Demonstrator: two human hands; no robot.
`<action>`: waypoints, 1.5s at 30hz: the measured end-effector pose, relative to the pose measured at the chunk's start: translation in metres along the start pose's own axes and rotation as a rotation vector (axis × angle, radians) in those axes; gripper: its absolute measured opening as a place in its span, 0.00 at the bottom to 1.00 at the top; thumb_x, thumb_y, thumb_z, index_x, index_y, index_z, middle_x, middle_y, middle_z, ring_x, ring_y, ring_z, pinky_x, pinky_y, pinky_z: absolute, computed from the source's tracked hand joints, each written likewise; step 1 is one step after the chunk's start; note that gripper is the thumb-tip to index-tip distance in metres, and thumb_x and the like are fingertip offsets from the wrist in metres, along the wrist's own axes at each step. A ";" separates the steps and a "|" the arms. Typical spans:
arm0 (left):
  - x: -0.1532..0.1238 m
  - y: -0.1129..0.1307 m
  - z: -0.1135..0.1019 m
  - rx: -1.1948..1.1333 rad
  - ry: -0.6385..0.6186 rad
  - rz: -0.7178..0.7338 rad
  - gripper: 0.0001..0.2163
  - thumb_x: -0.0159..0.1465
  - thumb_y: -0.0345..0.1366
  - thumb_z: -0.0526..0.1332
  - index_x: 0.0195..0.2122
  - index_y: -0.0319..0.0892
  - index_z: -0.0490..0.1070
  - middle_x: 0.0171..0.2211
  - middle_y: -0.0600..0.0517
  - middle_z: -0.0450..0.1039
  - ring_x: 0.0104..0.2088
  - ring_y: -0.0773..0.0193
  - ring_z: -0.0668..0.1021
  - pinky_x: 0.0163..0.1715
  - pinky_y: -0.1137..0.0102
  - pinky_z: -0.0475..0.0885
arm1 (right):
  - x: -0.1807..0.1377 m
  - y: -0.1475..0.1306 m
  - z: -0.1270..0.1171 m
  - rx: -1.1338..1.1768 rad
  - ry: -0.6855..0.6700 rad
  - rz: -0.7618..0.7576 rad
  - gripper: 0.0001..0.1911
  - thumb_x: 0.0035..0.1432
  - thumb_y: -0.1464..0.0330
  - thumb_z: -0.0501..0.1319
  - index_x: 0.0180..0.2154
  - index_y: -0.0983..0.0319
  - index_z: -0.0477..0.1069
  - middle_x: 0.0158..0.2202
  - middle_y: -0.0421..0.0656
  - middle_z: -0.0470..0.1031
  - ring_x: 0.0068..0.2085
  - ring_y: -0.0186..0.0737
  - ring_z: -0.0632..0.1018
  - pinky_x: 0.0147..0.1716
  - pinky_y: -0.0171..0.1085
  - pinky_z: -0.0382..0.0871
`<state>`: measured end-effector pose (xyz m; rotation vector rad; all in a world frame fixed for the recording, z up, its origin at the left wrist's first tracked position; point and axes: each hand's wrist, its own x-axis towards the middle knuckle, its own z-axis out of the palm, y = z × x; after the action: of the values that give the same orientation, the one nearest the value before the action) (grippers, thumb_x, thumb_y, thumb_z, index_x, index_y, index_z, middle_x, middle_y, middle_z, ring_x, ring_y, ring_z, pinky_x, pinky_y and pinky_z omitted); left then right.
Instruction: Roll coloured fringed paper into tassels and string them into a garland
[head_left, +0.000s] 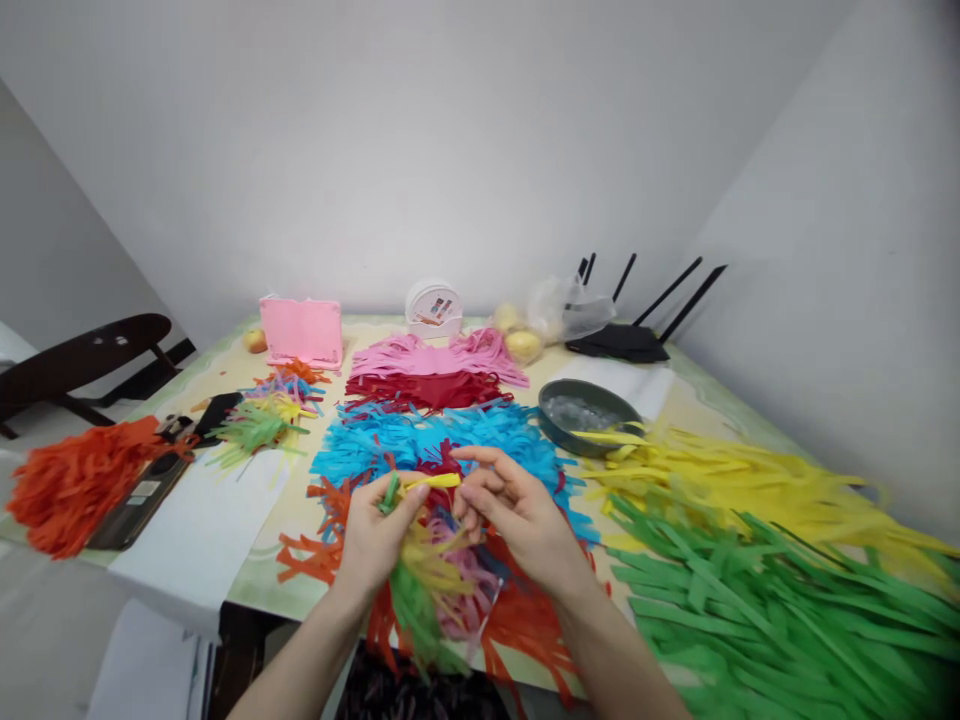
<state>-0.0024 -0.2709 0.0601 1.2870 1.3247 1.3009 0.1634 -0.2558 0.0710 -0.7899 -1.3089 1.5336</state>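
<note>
At the near side of the blue fringe point(405, 432), the left hand point(375, 525) has its fingers clamped on a yellow strip point(441, 481), its long axis pointing sideways to the right hand point(521, 505), thumb and forefinger apart beside the tip, with pink fringe point(431, 357) beyond the blue.

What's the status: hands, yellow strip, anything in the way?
Left hand pinching yellow strip. Right hand at its tip, grip unclear. Nothing visible across the strip; blue fringe beyond.
</note>
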 end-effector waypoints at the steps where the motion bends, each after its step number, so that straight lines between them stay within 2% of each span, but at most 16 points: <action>1: 0.000 -0.002 0.001 -0.068 0.013 -0.052 0.14 0.56 0.44 0.67 0.33 0.37 0.79 0.22 0.54 0.73 0.23 0.69 0.71 0.25 0.75 0.65 | -0.002 0.000 0.001 -0.024 0.006 -0.004 0.18 0.58 0.59 0.62 0.47 0.60 0.66 0.26 0.37 0.73 0.24 0.33 0.73 0.23 0.32 0.70; 4: 0.001 -0.007 0.003 -0.274 0.056 -0.191 0.18 0.51 0.48 0.69 0.32 0.36 0.77 0.16 0.59 0.62 0.17 0.74 0.62 0.18 0.77 0.58 | -0.009 0.002 0.005 -0.169 0.048 -0.012 0.17 0.61 0.61 0.59 0.50 0.59 0.64 0.26 0.37 0.72 0.25 0.34 0.73 0.24 0.32 0.69; 7: 0.000 -0.007 0.005 -0.369 0.074 -0.247 0.19 0.49 0.49 0.70 0.31 0.37 0.76 0.15 0.61 0.59 0.16 0.75 0.60 0.18 0.78 0.57 | -0.012 0.003 0.009 -0.330 0.076 -0.052 0.17 0.63 0.63 0.56 0.53 0.59 0.62 0.27 0.38 0.73 0.26 0.35 0.73 0.25 0.33 0.67; 12: -0.003 -0.001 0.003 -0.155 -0.072 -0.128 0.15 0.55 0.45 0.67 0.32 0.36 0.78 0.22 0.54 0.72 0.23 0.69 0.71 0.26 0.75 0.66 | -0.011 -0.001 0.009 -0.470 0.114 -0.124 0.17 0.63 0.65 0.56 0.53 0.59 0.64 0.26 0.38 0.73 0.28 0.37 0.74 0.29 0.34 0.66; 15: -0.005 0.002 0.001 0.012 -0.111 -0.021 0.13 0.59 0.43 0.64 0.33 0.37 0.79 0.29 0.49 0.78 0.29 0.63 0.76 0.32 0.73 0.69 | -0.007 -0.002 0.004 -0.358 0.100 -0.064 0.15 0.60 0.62 0.59 0.48 0.60 0.69 0.26 0.39 0.74 0.26 0.36 0.74 0.26 0.34 0.67; 18: -0.007 0.002 -0.001 0.161 -0.111 0.091 0.11 0.60 0.41 0.63 0.34 0.38 0.80 0.31 0.48 0.80 0.33 0.60 0.78 0.36 0.72 0.70 | -0.001 -0.002 -0.006 -0.184 0.004 0.065 0.14 0.55 0.57 0.63 0.36 0.62 0.71 0.24 0.39 0.72 0.20 0.32 0.70 0.19 0.31 0.63; 22: -0.009 -0.001 0.000 0.272 -0.132 0.135 0.11 0.62 0.41 0.61 0.36 0.39 0.80 0.30 0.50 0.80 0.33 0.60 0.79 0.36 0.72 0.70 | 0.003 -0.001 -0.013 -0.076 0.012 0.053 0.15 0.52 0.58 0.67 0.31 0.62 0.69 0.24 0.36 0.70 0.15 0.24 0.62 0.13 0.28 0.55; 27: -0.006 -0.004 -0.001 0.271 -0.189 0.088 0.12 0.62 0.42 0.61 0.34 0.38 0.79 0.31 0.50 0.79 0.33 0.60 0.77 0.36 0.72 0.69 | 0.004 -0.010 -0.016 0.193 0.202 -0.032 0.16 0.48 0.59 0.70 0.31 0.59 0.66 0.28 0.40 0.76 0.17 0.27 0.66 0.10 0.26 0.56; 30: -0.001 -0.009 -0.008 0.311 -0.226 0.057 0.13 0.61 0.43 0.61 0.30 0.38 0.78 0.28 0.52 0.77 0.31 0.61 0.76 0.34 0.72 0.67 | 0.002 -0.030 -0.029 0.270 0.441 -0.228 0.16 0.48 0.61 0.70 0.33 0.57 0.65 0.21 0.34 0.72 0.15 0.28 0.65 0.10 0.25 0.55; 33: 0.006 -0.016 -0.019 0.347 -0.281 0.009 0.14 0.61 0.44 0.61 0.28 0.38 0.78 0.26 0.53 0.76 0.30 0.61 0.75 0.33 0.72 0.68 | -0.005 -0.054 -0.051 0.311 0.622 -0.491 0.12 0.52 0.66 0.69 0.32 0.57 0.65 0.17 0.30 0.61 0.15 0.26 0.57 0.11 0.24 0.50; 35: 0.010 -0.019 -0.027 0.335 -0.309 0.002 0.13 0.61 0.44 0.61 0.34 0.39 0.79 0.32 0.51 0.78 0.35 0.59 0.77 0.39 0.70 0.69 | -0.011 -0.064 -0.060 0.304 0.735 -0.655 0.10 0.55 0.67 0.67 0.29 0.58 0.65 0.17 0.30 0.55 0.17 0.26 0.55 0.13 0.24 0.48; 37: 0.012 -0.018 -0.033 0.315 -0.311 0.032 0.15 0.64 0.43 0.58 0.45 0.42 0.76 0.44 0.49 0.78 0.46 0.55 0.76 0.49 0.66 0.67 | -0.015 -0.065 -0.057 0.205 0.814 -0.725 0.08 0.57 0.69 0.65 0.30 0.58 0.66 0.19 0.32 0.55 0.18 0.27 0.56 0.15 0.26 0.51; 39: 0.011 -0.012 -0.037 0.340 -0.282 0.095 0.17 0.66 0.42 0.54 0.53 0.45 0.72 0.55 0.47 0.71 0.57 0.55 0.69 0.58 0.62 0.60 | -0.015 -0.056 -0.041 -0.024 0.713 -0.600 0.03 0.58 0.69 0.63 0.34 0.57 0.69 0.21 0.33 0.60 0.19 0.28 0.59 0.17 0.28 0.54; 42: 0.005 0.003 -0.038 0.447 -0.263 0.211 0.17 0.68 0.39 0.51 0.55 0.47 0.70 0.60 0.47 0.65 0.62 0.56 0.62 0.63 0.59 0.52 | -0.006 -0.034 -0.004 -0.402 0.258 -0.273 0.07 0.60 0.67 0.60 0.41 0.57 0.73 0.23 0.36 0.65 0.22 0.32 0.65 0.20 0.32 0.57; 44: 0.000 0.015 -0.038 0.480 -0.309 0.270 0.17 0.69 0.38 0.50 0.56 0.48 0.69 0.59 0.47 0.65 0.61 0.57 0.63 0.62 0.59 0.54 | 0.003 -0.022 0.016 -0.514 0.008 -0.201 0.10 0.60 0.68 0.60 0.44 0.58 0.73 0.25 0.37 0.69 0.25 0.35 0.69 0.24 0.33 0.60; 45: -0.003 0.020 -0.038 0.481 -0.350 0.285 0.16 0.69 0.38 0.50 0.56 0.48 0.69 0.58 0.47 0.66 0.60 0.57 0.65 0.61 0.60 0.57 | 0.007 -0.018 0.023 -0.533 -0.061 -0.208 0.09 0.59 0.68 0.60 0.43 0.59 0.74 0.27 0.38 0.71 0.27 0.36 0.70 0.27 0.34 0.62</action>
<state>-0.0375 -0.2792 0.0828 1.9953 1.2718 0.8979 0.1443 -0.2578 0.0940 -0.9016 -1.8187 1.0589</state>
